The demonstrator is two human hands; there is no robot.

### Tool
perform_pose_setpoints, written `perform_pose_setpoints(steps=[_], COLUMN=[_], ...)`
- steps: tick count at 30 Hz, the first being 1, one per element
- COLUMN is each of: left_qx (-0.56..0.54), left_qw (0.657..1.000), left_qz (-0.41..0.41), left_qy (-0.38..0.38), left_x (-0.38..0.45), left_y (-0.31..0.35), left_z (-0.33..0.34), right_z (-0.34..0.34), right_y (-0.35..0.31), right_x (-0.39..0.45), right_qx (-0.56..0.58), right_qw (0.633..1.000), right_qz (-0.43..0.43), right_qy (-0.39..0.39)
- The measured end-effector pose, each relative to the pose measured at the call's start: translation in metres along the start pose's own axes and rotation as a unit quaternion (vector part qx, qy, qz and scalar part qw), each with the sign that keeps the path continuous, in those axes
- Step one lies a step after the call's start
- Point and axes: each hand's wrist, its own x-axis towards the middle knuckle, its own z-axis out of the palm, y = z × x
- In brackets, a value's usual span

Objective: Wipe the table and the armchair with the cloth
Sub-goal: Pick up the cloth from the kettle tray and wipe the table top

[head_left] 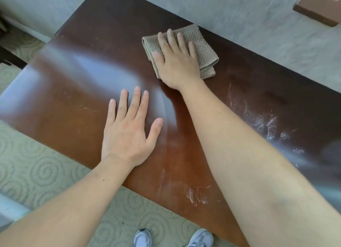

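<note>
Nearest to me: shoes (pixel 142 238) on the carpet (pixel 36 169), toes at the near edge of the bench (pixel 77 128). White dusty smears (pixel 191 193) sit just inside that edge, and a bigger patch (pixel 265 123) lies to the right of my right forearm.

Left hand (pixel 129 134) is flat on the wood, fingers spread, holding nothing; I read it as a brace only.

Right hand (pixel 176 62) is further out, palm pressed flat on the folded cloth (pixel 203 49), fingers extended on top, not gripping it. Cloth is near the far edge, its long axis running diagonally, near-left to far-right.

Key relation: the dirty patches are nearer me and to the right of the cloth, so I judge the next stroke should pull back and rightward. Right hand has it.

Hard to read: glare washes out the bench's left half, so I can't tell if it's clean. No armchair identifiable; a brown object (pixel 317 10) is cut off at top right.
</note>
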Motion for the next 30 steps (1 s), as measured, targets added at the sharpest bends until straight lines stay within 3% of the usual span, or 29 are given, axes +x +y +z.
perform_pose_setpoints(steps=[6,15,20,30], left_qx=[-0.006,-0.012,-0.010,-0.056], left_qw=[1.000,1.000,1.000,0.994], left_qz=[0.001,0.008,0.017,0.082], left_qy=[0.012,0.027,0.024,0.039], left_x=[0.000,-0.001,-0.001,-0.011], left_y=[0.000,0.001,0.000,0.006], left_z=[0.001,0.001,-0.001,-0.007], right_z=[0.016,0.026,0.031,0.026], right_y=[-0.006,0.005,0.012,0.060], right_x=[-0.084,-0.221,-0.292,-0.276], right_qx=[0.000,0.025,0.011,0.036], right_qw=[0.999,0.999,0.997,0.985], right_qz=[0.014,0.029,0.081,0.164], right_qy=[0.042,0.011,-0.006,0.048])
